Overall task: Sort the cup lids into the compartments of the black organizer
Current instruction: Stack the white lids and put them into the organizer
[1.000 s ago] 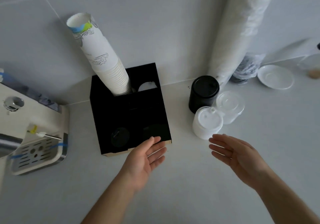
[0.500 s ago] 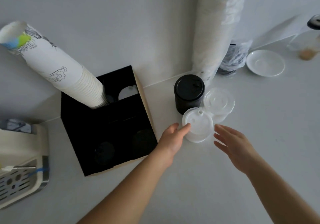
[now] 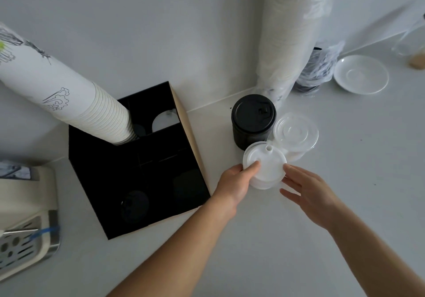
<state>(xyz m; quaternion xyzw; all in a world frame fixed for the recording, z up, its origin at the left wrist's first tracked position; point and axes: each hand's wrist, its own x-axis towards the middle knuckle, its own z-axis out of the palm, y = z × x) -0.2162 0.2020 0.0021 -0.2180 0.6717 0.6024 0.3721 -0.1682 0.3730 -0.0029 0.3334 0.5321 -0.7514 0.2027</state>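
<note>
A stack of white cup lids stands on the counter right of the black organizer. My left hand grips the stack's left edge, thumb on the top lid. My right hand touches the stack's right edge with its fingertips, fingers spread. Behind stand a stack of black lids and a stack of clear lids. The organizer holds a tall stack of paper cups in its back left compartment, a white lid in the back right one and dark lids in the front ones.
A long plastic-wrapped sleeve of cups leans on the wall behind the lids, next to a bag of dark lids. A white saucer lies at the right. A machine's drip tray sits at the left edge.
Both hands moved from open air near the organizer onto the white lid stack; my left hand closed on its left edge and my right hand reached its right edge. The view shifted left.
</note>
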